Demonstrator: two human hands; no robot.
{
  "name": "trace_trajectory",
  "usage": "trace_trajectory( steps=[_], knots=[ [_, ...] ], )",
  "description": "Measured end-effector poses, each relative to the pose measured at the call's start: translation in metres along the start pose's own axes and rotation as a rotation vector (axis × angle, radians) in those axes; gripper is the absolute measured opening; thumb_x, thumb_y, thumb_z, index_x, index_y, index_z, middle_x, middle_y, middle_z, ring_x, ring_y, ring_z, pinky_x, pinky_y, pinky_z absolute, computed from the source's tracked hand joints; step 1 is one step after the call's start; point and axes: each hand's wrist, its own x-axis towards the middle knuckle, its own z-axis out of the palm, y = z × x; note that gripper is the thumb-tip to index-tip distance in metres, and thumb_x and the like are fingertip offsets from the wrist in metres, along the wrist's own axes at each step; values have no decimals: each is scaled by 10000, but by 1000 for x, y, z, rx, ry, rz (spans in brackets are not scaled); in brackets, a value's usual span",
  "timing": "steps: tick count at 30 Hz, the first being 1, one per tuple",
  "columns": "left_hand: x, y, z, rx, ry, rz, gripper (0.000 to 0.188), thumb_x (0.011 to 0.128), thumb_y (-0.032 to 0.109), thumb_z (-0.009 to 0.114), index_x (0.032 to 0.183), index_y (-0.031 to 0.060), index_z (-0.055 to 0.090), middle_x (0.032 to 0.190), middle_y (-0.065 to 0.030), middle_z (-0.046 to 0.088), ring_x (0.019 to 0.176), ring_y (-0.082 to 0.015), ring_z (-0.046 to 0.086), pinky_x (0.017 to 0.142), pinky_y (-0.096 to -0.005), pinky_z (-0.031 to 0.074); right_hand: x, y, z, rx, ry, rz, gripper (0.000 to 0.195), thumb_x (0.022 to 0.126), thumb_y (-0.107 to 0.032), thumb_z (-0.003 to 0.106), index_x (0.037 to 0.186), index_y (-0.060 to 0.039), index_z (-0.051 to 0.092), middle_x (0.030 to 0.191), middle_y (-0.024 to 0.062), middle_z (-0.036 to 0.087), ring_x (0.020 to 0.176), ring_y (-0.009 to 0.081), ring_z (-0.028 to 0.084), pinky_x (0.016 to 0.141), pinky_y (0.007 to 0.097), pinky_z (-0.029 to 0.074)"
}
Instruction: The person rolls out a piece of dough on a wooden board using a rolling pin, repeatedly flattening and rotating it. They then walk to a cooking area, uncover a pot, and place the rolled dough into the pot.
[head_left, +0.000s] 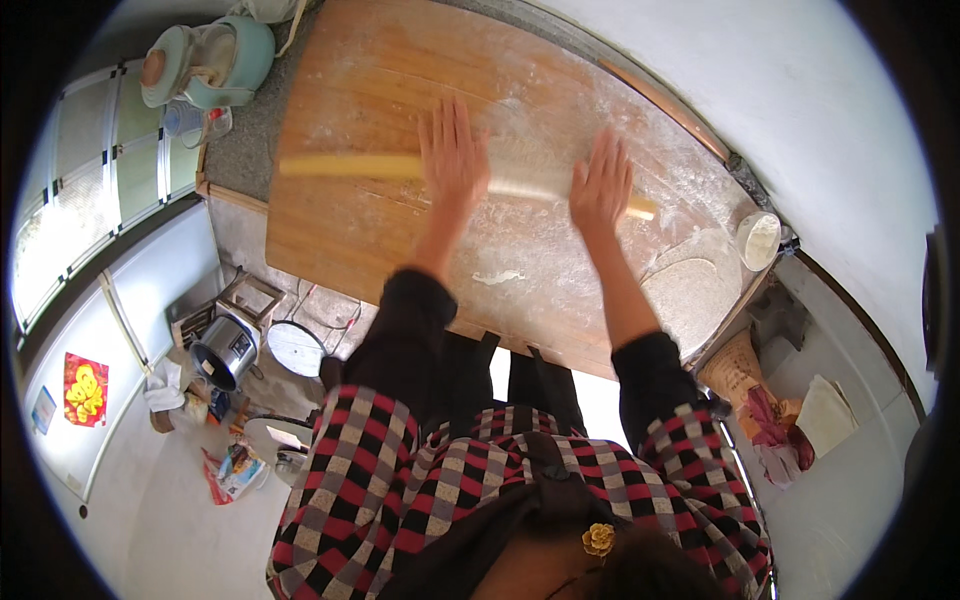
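Note:
A long wooden rolling pin lies across a floured wooden board. Whitish dough is wrapped around or lies beneath its middle part; blur hides which. My left hand presses flat on the pin at the left edge of the dough, fingers extended. Palm down, my right hand rests on the dough and pin near the pin's right end. At the board's right corner lies a thin round sheet of rolled dough, beside a white bowl of flour.
A light green appliance and clear plastic cups stand left of the board. Below left are a metal electric pot and a wooden stool. A sack stands at the lower right. A white wall borders the board's far right edge.

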Motion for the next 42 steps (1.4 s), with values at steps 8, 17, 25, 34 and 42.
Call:
trace_trajectory(
  steps=[8,17,25,34,42],
  knots=[
    [-66,-23,1,-17,-10,88,560,1012,336,391,1480,32,340,1519,-157,373,1438,-312,281,1189,-486,144,-76,4,3,60,-91,-3,621,966,-304,484,1510,-69,300,1577,111,283,1447,322,263,1162,464,207],
    [68,-13,2,-132,208,41,560,1014,364,403,1451,17,361,1496,-160,397,1414,-328,310,1184,-491,166,68,20,5,155,225,15,530,992,-303,479,1452,-63,372,1525,123,352,1401,337,329,1134,461,256],
    [-30,-52,-13,-141,-59,382,740,822,388,707,1422,73,411,1441,-123,429,1368,-317,363,1150,-476,246,-22,39,-35,242,-25,-229,641,832,-248,713,1391,-88,444,1414,113,482,1313,301,433,1090,458,310],
    [-60,-79,21,-2,-85,400,786,678,295,812,1370,122,482,1243,-108,544,1148,-321,507,999,-454,394,-69,49,-6,-15,19,-186,655,673,-290,801,1259,-117,565,1221,62,586,1149,261,524,981,436,407],
    [-46,-26,-12,-43,-25,266,729,926,433,534,1492,34,306,1555,-166,300,1443,-313,264,1184,-512,145,-62,32,-25,62,-95,116,824,899,-394,635,1516,-50,211,1594,150,190,1466,316,192,1171,482,188]
  ],
)
